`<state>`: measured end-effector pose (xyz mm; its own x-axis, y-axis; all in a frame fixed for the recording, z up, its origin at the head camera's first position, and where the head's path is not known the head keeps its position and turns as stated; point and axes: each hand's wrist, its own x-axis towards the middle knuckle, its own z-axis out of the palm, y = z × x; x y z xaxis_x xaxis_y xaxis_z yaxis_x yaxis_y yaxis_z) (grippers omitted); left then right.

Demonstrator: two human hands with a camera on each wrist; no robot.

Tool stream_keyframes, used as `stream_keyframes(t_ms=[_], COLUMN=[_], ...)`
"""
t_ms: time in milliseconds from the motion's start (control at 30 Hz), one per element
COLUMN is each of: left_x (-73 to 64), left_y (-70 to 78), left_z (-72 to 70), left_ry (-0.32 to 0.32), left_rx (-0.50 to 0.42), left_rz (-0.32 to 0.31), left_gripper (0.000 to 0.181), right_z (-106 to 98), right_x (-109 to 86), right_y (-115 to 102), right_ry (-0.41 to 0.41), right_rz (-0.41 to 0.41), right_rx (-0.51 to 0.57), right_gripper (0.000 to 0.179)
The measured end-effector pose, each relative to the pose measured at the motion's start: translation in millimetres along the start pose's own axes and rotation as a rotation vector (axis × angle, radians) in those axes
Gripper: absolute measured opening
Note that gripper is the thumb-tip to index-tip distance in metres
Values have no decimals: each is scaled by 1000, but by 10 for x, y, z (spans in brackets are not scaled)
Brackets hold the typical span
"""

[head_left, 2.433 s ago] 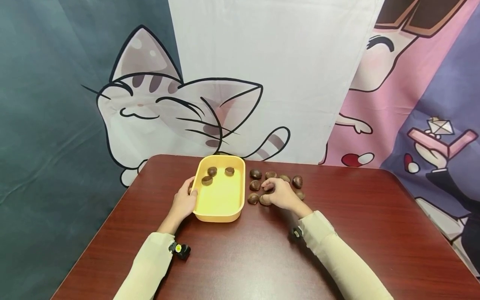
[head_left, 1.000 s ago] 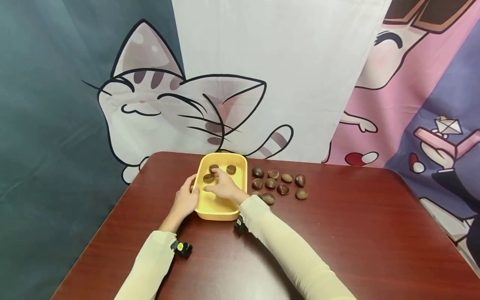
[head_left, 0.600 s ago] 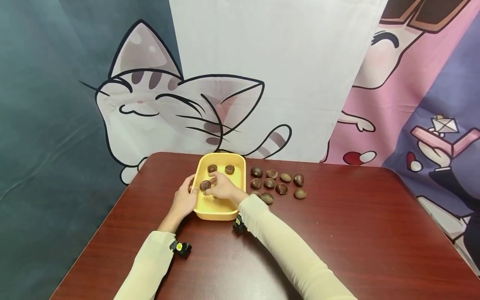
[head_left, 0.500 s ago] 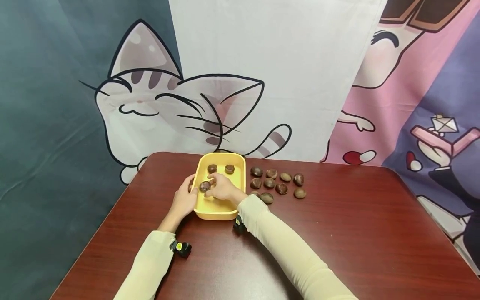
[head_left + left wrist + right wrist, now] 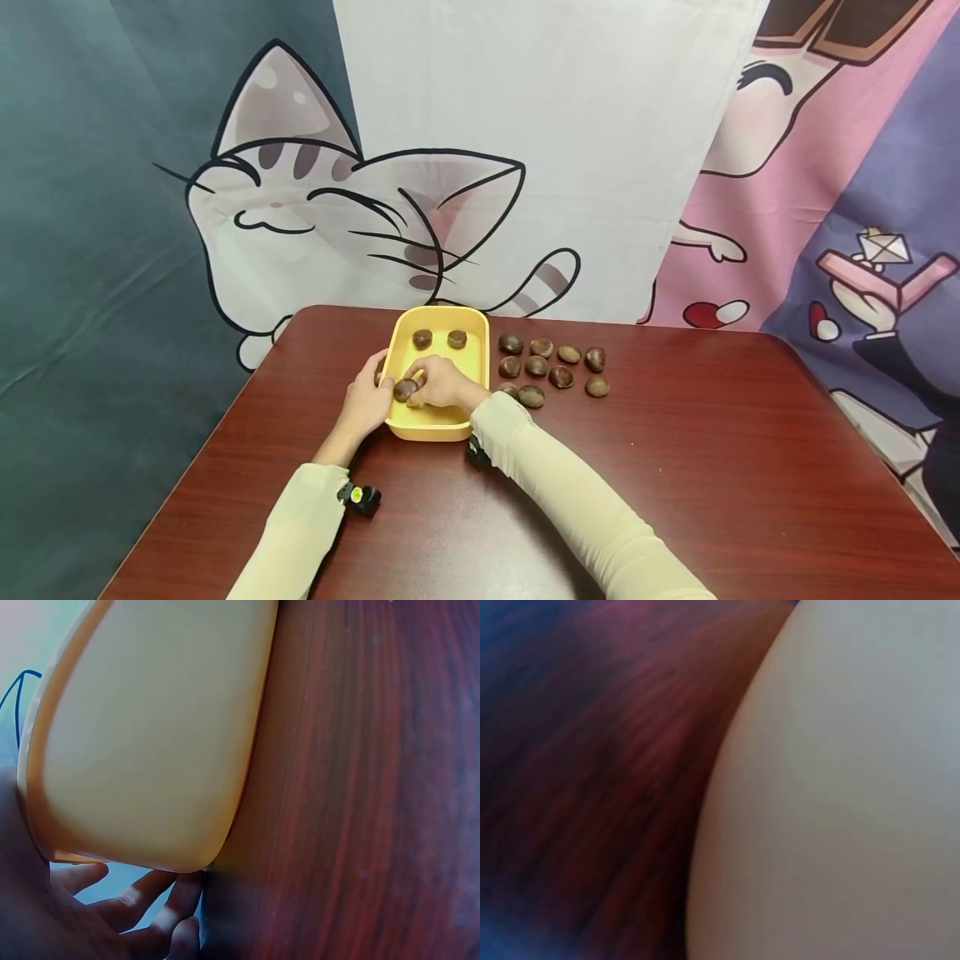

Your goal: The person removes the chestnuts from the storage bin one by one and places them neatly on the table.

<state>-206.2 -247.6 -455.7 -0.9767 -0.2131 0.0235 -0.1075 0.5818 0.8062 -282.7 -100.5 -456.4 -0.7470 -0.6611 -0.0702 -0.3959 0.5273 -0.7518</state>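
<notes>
My left hand (image 5: 367,402) grips the left side of a yellow plastic tray (image 5: 437,432), thumb at the rim. In the left wrist view, its fingers (image 5: 124,909) are bent beside the end of the tray. Over the inside of the tray, my right hand (image 5: 446,385) pinches a brown chestnut (image 5: 406,390) between thumb and finger, close to the left wall. Two more chestnuts lie toward the tray's far end, one on the left (image 5: 422,338) and one on the right (image 5: 457,338). The right wrist view shows only the tray's outer wall (image 5: 825,795) and blurred table.
Several loose chestnuts (image 5: 536,366) lie in rough rows on the dark red wooden table (image 5: 697,450), just right of the tray. Behind the table's far edge hangs a cloth backdrop (image 5: 622,150) with cartoon drawings.
My right hand moved from the loose chestnuts into the tray, took hold of the left, nearer chestnut there and drew it toward the near end. My left hand stayed on the tray.
</notes>
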Motion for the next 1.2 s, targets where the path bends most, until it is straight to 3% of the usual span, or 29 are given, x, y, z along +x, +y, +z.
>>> stream_keyframes(t_ms=[467,767,900,1100,1200], left_x=[5,-4,-5,-8,-10], left_y=[-1,57,115,205,233], left_z=[4,-4,-11,-48,-62], left_ry=[1,5,-4,-30,-44], left_rx=[1,24,81,242,275], left_rz=[-19,-26,-19,-89,-113], left_gripper=[53,55,59,69,69], right_z=[3,-36,-77,-182,-280], right_x=[-58,-67,-70,-115,-185], right_y=[-37,-36,-43,-76,-115], right_ry=[15,119,154,245,272], right_rz=[-70,-26,-27,-88,-121], right_rx=[-73,-26,-13,25,37], right_gripper=[29,27,28,31,33])
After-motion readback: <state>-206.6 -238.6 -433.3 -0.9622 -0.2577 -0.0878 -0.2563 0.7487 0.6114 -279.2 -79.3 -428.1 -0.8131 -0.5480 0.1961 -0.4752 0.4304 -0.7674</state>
